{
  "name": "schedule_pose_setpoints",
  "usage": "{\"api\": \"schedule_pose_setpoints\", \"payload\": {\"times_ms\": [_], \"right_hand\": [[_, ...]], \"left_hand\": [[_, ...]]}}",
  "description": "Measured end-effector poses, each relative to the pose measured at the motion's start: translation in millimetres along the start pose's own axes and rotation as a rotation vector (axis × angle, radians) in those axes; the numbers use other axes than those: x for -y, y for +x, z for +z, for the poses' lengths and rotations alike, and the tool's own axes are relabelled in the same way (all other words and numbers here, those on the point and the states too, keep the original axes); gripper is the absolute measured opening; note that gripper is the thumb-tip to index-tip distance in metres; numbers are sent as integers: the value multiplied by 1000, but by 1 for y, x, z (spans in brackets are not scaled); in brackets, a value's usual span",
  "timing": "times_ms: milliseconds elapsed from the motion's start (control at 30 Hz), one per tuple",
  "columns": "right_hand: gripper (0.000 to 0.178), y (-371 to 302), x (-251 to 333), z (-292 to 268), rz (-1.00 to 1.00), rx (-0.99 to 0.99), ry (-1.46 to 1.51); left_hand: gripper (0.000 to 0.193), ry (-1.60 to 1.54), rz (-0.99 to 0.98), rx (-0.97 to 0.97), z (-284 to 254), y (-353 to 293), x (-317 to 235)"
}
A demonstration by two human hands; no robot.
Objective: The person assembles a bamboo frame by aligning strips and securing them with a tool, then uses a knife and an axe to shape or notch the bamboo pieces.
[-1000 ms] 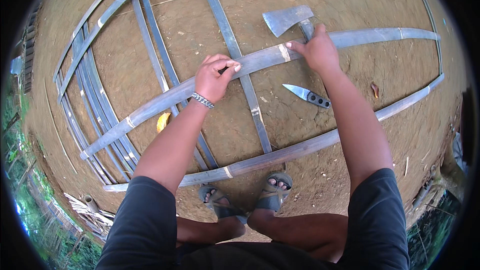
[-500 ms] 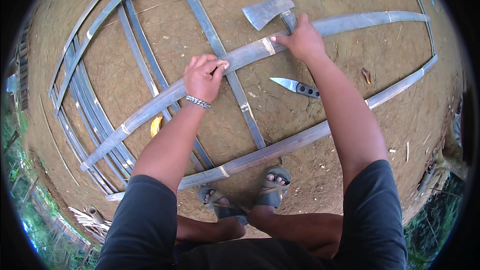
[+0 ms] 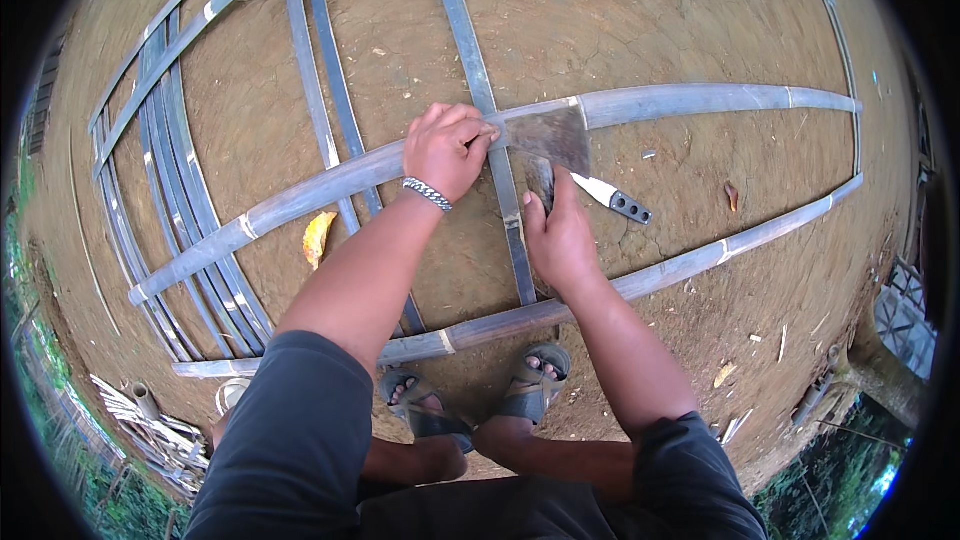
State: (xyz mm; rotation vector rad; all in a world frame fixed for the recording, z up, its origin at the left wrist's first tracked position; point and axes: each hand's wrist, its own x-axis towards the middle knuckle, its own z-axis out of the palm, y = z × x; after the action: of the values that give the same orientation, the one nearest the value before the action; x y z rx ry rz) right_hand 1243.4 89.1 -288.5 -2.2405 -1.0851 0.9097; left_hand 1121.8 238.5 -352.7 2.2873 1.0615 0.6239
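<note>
The bamboo [image 3: 330, 186] seems held by the curled left hand [image 3: 443, 152]; the axe [image 3: 552, 138] gripped by the right hand [image 3: 563, 245] should be aimed carefully.

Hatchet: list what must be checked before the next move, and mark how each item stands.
1. Right grip closed around the handle of the hatchet: ok.
2. Left grip on the wide bamboo strip, near where a narrower strip crosses it: ok.
3. Cutting edge turned away from the left grip: ok, it faces right, though the head's blunt end is close to the left fingertips.
4. Hatchet head touching the wide strip: cannot tell; it only overlaps it in view.
5. Knife well clear of the right grip: not ok, it lies on the ground close beside it.
</note>
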Motion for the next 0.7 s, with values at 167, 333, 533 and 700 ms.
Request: {"api": "schedule_pose_setpoints", "payload": {"times_ms": [167,333,533,700], "right_hand": [[50,6,2,11,-25,0,-219],[48,15,7,3,45,35,-252],[52,13,16,2,-21,57,-276],[52,10,4,5,-179,-113,-160]], "left_hand": [[8,-26,-39,19,-2,1,-1],[8,-28,-56,44,-3,1,2],[9,-13,-69,82,-6,2,3],[9,-10,-71,52,-3,1,0]]}}
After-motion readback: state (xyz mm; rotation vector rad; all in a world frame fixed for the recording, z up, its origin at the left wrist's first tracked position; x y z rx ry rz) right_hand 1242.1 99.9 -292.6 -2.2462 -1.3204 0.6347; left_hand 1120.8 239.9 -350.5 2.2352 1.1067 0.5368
